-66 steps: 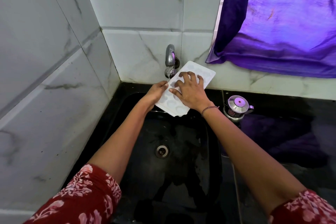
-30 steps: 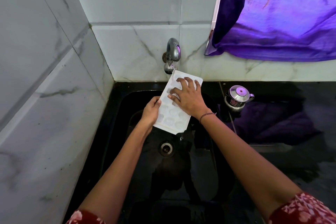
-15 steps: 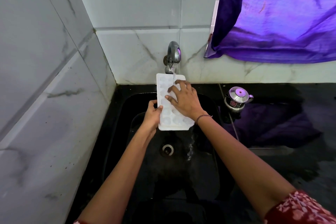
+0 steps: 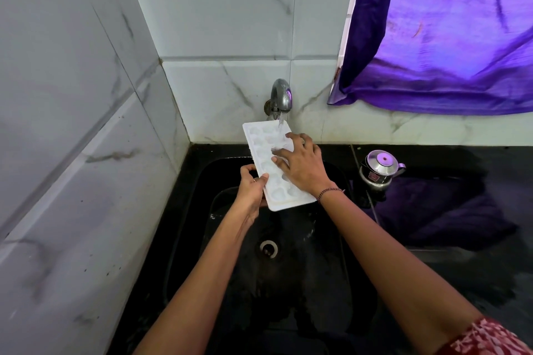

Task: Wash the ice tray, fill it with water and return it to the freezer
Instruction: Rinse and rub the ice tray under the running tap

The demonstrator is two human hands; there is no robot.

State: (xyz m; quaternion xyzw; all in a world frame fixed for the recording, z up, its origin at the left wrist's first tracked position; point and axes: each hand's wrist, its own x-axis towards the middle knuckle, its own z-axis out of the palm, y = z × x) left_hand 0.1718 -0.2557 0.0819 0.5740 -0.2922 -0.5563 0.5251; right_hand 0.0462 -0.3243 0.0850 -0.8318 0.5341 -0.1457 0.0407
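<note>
The ice tray [image 4: 261,154], white and with its rounded cells facing up, is held above the black sink [image 4: 288,291] with its far end beneath the tap. Nearest the camera, a red floral sleeve [image 4: 484,337] is seen at the lower right edge, and two bare forearms are stretched out over the basin. The round metal drain [image 4: 268,248] is seen on the basin floor between them. Beyond it, the tray's left long edge is gripped near its nearer end by the left hand [image 4: 252,189], with thumb and fingers curled round the rim. The right hand [image 4: 305,167] is laid on the tray's upper face, its fingers spread and pressed onto the cells. A dark beaded bracelet [image 4: 330,191] is worn at that wrist. A thin stream of water [image 4: 282,119] is shown falling from the chrome tap [image 4: 281,95] onto the tray's far right corner, just beyond the right fingertips. To the right, a small lidded steel pot [image 4: 379,170] is set on the black counter [image 4: 461,274], well apart from the tray. The tap is mounted on a wall of white marbled tiles [image 4: 225,23], and a purple curtain [image 4: 447,37] is hung at the upper right.
</note>
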